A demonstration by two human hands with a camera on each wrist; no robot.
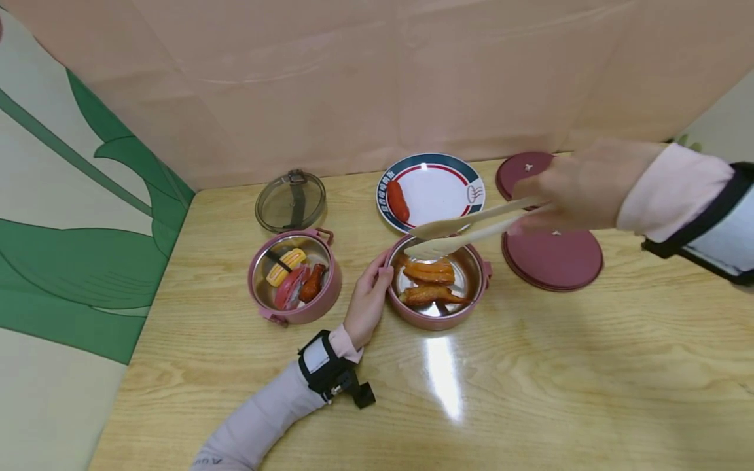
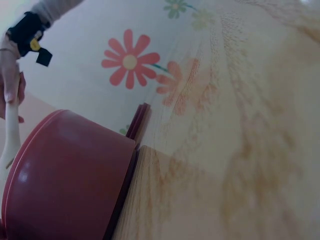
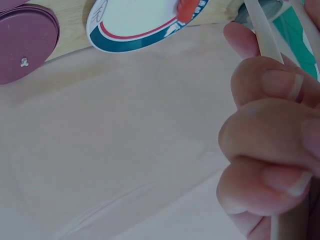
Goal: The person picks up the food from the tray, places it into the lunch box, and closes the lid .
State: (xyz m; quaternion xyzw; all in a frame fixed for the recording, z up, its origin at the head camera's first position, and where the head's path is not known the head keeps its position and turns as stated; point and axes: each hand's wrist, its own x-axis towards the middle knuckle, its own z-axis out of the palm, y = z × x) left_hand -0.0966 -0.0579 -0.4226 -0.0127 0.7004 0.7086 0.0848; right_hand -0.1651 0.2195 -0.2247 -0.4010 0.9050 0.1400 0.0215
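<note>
- A dusky-red round pot (image 2: 70, 175) fills the lower left, its base on the wood-grained tabletop (image 2: 215, 190).
- Dark red discs (image 2: 138, 121) show edge-on past the pot.
- The right grip (image 2: 11, 89) curls round a pale long-handled utensil (image 2: 12, 132).
- A black wrist strap (image 2: 25, 34) crosses a light sleeve (image 2: 52, 9).
- A red-petalled flower (image 2: 129, 62) marks the pale wall (image 2: 82, 80).

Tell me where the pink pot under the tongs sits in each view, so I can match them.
Head: just right of and below centre, the left hand gripping its left side; pink pot.
Left wrist: large in the lower left corner, seen from the side; pink pot.
Right wrist: not in it.
Shared landmark: the right hand holding the pale tongs, at the left edge in left wrist, right edge in right wrist.
</note>
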